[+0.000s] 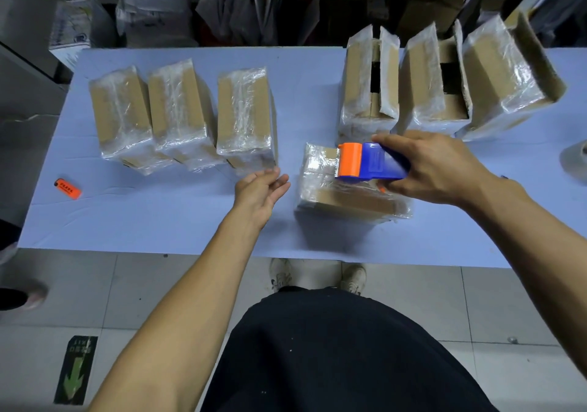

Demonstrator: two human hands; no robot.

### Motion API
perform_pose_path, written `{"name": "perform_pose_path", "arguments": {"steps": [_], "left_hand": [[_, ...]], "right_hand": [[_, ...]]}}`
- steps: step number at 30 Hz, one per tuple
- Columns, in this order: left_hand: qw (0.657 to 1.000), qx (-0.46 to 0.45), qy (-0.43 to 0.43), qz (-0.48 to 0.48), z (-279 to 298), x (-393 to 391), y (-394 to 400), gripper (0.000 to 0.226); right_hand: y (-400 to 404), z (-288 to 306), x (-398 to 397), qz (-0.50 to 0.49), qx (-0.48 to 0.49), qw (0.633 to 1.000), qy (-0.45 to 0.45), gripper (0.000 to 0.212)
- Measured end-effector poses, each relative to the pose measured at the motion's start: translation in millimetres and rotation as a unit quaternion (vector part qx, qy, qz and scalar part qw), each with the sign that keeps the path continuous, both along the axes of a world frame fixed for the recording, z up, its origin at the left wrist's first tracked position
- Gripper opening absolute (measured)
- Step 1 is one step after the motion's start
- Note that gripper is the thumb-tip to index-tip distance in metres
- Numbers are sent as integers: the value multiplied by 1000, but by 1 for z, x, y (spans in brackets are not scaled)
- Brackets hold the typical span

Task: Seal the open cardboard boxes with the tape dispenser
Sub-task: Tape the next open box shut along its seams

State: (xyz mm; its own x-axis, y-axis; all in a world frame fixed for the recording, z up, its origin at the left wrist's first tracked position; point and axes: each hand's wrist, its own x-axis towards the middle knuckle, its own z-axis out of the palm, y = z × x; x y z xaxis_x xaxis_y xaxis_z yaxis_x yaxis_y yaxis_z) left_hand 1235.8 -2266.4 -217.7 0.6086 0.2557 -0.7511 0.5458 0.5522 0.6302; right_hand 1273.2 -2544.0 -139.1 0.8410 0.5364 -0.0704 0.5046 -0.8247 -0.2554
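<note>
Right hand (435, 170) grips the blue body of the tape dispenser (368, 161), fingers curled round it, thumb on the near side. Dispenser's orange roller end points toward frame left and sits on top of the centre box (346, 199), right of frame centre. That box lies flat on the table (158, 221), flaps down, top covered in shiny clear tape; cardboard shows along its near edge.

Left hand (262, 189) is relaxed and holding nothing, palm turned toward the centre box, fingers loosely extended. It hovers just left of that box, not touching it, and just below the nearest taped box.

Three taped boxes (182, 119) stand side by side in the upper left of the table, all closed and wrapped in clear tape. Three open boxes (441, 81) stand in a row at upper right: top flaps up or parted, dark gaps visible in the first two, the rightmost tilted with one flap sticking out toward frame right.

Orange lighter (67, 188) lies on the table at far left, well apart from the boxes. Partial pale object at the right frame edge, can't tell what it is.

Table top is pale blue. Person stands at its near edge: dark clothing and two light shoes (317, 276) on grey floor tiles at bottom centre. Green arrow floor sticker (75, 370) at lower left. Bags and cartons are stacked behind the table along the top of frame.
</note>
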Motion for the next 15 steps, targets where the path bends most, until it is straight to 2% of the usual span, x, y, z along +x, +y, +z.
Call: {"name": "perform_pose_path", "arguments": {"steps": [4, 8, 12, 15], "left_hand": [[998, 28, 59, 2, -22, 2, -26, 24], [990, 30, 128, -53, -28, 0, -40, 9], [977, 3, 177, -120, -27, -1, -40, 18], [965, 25, 211, -153, -23, -1, -38, 23]], "right_hand": [[15, -7, 0, 5, -3, 1000, -14, 67], [24, -11, 1, 1, -8, 1000, -21, 64], [27, -12, 0, -1, -5, 1000, -26, 64], [29, -11, 0, 1, -7, 1000, -28, 64]]}}
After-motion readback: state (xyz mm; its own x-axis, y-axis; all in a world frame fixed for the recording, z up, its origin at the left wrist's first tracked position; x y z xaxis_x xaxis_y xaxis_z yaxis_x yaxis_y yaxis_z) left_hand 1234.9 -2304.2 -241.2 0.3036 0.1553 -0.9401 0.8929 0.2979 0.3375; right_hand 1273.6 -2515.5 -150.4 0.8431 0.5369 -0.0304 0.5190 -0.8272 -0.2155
